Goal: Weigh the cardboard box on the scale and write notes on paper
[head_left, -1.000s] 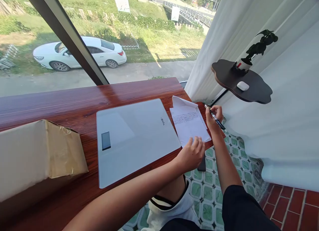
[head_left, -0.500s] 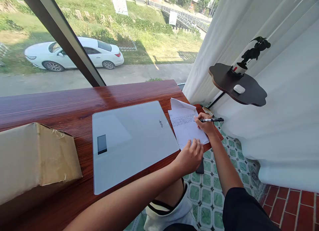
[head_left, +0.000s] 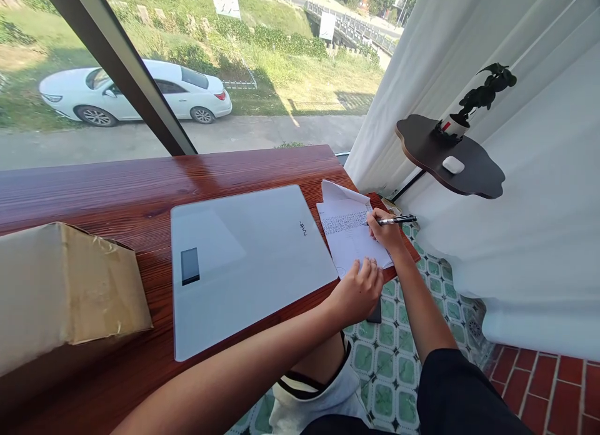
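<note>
My right hand (head_left: 385,230) is closed around a dark pen (head_left: 398,220), whose back end points right. Its tip side is over a sheet of paper (head_left: 351,250) that carries several lines of dark handwriting across its upper half. The top of the sheets (head_left: 344,194) is folded back and curls up. Over the lower edge of the paper lies my left hand (head_left: 359,290), its fingers stretched out and holding nothing. The pen's point is hidden by my right fingers.
Left of the paper lies a large pale flat board (head_left: 248,266) with a dark rectangle. A cardboard box (head_left: 103,285) stands at the left on the wooden table (head_left: 262,163). A small dark side table (head_left: 473,172) holds a potted plant (head_left: 454,125) and a white case (head_left: 453,165).
The whole view has shifted slightly, with most things a little higher in the picture. My right hand and pen have moved slightly to the right along the writing. My left hand stays on the paper.
</note>
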